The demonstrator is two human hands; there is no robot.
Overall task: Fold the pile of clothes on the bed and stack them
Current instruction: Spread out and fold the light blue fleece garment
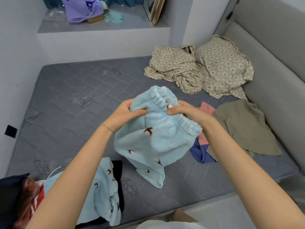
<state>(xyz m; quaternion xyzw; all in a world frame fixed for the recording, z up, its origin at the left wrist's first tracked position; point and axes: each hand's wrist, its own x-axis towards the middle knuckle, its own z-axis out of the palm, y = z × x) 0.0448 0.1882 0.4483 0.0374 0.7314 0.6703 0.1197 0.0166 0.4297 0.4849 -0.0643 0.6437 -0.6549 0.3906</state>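
Note:
Light blue fleece trousers (153,142) with small brown bird prints hang above the grey mattress (69,100). My left hand (125,111) and my right hand (186,111) both grip the gathered elastic waistband, close together, and the legs droop down to the bed. A second light blue fleece garment (105,192) with the same print lies at the near left, on top of a black piece (118,176). To the right lies a loose pile: an olive garment (244,128), a pink one (206,109) and a blue one (201,154).
Crumpled beige patterned bedding (203,68) sits at the far right corner against the grey padded headboard (277,66). Dark and red clothes (19,199) lie at the near left edge. A ledge (99,25) behind the bed holds a purple bag (82,9) and frames.

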